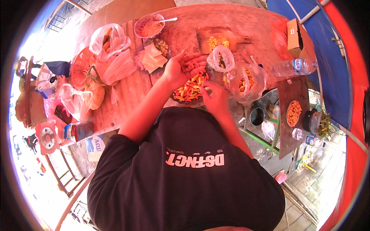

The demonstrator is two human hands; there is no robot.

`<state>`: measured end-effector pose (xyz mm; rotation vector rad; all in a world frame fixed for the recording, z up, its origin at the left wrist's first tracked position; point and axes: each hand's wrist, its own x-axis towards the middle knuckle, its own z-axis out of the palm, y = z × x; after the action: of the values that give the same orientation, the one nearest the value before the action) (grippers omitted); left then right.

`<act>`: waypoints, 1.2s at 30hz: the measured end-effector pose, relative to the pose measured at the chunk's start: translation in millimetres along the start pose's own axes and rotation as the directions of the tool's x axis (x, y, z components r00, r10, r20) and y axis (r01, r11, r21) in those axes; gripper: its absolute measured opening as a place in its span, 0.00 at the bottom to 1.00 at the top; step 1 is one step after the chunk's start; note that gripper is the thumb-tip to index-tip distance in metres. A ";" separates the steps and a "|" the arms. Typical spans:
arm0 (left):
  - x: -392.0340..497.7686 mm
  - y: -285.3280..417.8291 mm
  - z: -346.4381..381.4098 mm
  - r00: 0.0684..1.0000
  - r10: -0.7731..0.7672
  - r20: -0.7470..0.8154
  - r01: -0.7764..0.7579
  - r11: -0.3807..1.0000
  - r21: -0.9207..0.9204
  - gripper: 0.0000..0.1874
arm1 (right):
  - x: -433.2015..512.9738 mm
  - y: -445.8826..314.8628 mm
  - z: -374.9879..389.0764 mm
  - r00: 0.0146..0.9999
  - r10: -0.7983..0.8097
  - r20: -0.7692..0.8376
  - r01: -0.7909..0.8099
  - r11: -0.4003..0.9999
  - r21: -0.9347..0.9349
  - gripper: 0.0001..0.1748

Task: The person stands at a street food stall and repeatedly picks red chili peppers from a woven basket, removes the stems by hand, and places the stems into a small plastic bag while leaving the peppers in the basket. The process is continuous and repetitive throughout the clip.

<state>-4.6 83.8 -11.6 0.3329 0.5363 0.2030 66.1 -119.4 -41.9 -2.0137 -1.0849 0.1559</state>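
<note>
My left hand (179, 68) is turned palm up, fingers loosely curled. Several small red chillies (189, 66) rest in it. Below it, close to my body, a dark dish (179, 100) holds a heap of red, orange and yellow chillies (189, 90). My right hand (216, 97) reaches over the right side of this heap, thumb and forefinger near each other among the chillies. Whether those fingertips pinch one is too small to make out. A plastic bag with more chillies (245, 82) lies just right of that hand. Beyond the dish stands a small clear bag with dark contents (221, 59).
A wooden board (202, 36) bears chopped yellow pieces (218, 42). At the back left stand a bowl with a spoon (149, 26) and yellowish sheets (153, 57). Plastic bags (111, 42) and a red basket (79, 68) crowd the left. Rightward are a bottle (294, 67) and a cardboard box (294, 39).
</note>
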 end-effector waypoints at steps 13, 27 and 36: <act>-48.4 -21.6 -36.7 0.976 -0.049 0.212 0.079 0.988 -0.133 0.36 | 42.1 -51.6 -17.8 0.975 -0.213 0.055 0.219 0.966 -0.134 0.11; -49.9 -33.2 -40.1 0.996 -0.079 -0.027 0.083 0.974 0.209 0.12 | 35.5 -36.2 -14.0 0.965 0.223 0.138 -0.255 0.916 0.309 0.10; -50.8 -36.8 -41.6 0.996 0.036 -0.082 -0.006 0.942 0.334 0.08 | 32.3 -46.3 -18.6 0.999 -0.052 -0.013 0.053 0.985 0.161 0.06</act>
<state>-65.6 46.4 -34.9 0.6630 0.6552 0.1468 65.1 -93.3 11.5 -1.8380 -1.0840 0.2014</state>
